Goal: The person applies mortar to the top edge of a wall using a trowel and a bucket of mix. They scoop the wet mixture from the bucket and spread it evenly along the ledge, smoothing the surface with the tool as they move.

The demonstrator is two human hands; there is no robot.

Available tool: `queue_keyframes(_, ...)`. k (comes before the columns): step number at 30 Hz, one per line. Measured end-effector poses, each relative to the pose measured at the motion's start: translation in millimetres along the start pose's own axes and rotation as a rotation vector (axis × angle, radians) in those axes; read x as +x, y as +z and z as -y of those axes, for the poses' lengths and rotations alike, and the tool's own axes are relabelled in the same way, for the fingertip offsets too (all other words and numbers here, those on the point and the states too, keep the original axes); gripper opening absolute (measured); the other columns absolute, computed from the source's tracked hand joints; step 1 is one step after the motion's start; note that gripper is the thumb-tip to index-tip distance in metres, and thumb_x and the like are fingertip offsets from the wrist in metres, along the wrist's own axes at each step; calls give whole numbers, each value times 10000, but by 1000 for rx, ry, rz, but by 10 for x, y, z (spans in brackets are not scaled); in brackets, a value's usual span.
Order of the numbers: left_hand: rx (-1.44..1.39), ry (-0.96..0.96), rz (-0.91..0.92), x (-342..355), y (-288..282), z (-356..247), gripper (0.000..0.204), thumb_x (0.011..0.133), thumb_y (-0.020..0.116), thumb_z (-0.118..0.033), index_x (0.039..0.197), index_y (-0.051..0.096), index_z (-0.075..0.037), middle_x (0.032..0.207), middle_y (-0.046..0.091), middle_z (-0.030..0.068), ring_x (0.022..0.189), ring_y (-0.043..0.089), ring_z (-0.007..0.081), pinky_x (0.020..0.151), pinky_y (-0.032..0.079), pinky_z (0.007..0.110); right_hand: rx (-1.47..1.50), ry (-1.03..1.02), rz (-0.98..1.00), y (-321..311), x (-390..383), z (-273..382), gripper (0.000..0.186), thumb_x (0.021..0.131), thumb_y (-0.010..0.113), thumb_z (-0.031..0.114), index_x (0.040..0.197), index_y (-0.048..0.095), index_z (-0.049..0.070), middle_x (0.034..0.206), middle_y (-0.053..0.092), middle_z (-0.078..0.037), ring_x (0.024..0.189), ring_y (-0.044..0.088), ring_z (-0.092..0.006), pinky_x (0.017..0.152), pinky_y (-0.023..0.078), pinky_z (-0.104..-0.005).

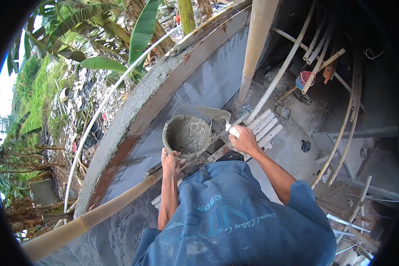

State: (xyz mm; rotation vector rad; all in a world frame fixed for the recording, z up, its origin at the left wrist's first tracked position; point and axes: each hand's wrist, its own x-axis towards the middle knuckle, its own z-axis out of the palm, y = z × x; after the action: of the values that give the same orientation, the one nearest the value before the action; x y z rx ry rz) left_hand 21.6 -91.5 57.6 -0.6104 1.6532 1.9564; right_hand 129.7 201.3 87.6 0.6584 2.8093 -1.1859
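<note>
My left hand [170, 160] grips the near rim of a mortar-caked bucket [167, 137], its fingers closed over the edge. Wet grey mortar [191, 135] lies inside, lumpy toward the right, and a thin wire handle rises on the far side. In my right hand [244, 139] is the pale handle of a trowel [213, 113]. The trowel's mortar-coated blade points left, just beyond the bucket's far right rim. Both forearms reach forward from my blue shirt.
A wall topped with rough mortar [139, 104] curves along the left. Bamboo poles [258, 35] cross the space, one [86, 221] low at the left. Beneath me are wooden slats [266, 128]. Far below right hangs a red-and-blue bucket [304, 80] among poles; banana plants [144, 33] grow outside.
</note>
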Motion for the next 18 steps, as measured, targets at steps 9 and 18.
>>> queue_keyframes(9, 72, -120, 56, 255, -211, 49, 324, 755, 431, 92, 994, 404, -124, 961, 436, 86, 855, 498, 269, 730, 493, 658, 151, 620, -290, 465, -551, -1216, 407, 857, 631, 304, 1148, 555, 29, 1005, 660, -268, 964, 624, -461, 847, 484, -517)
queue_keyframes(18, 130, -182, 38, 419, -484, 268, 297, 762, 440, 96, 958, 440, -127, 897, 486, 77, 792, 523, 207, 720, 542, 582, 80, 805, -312, 617, -646, -2084, 388, 824, 642, 214, 1152, 553, 26, 994, 658, -262, 944, 623, -455, 855, 486, -519)
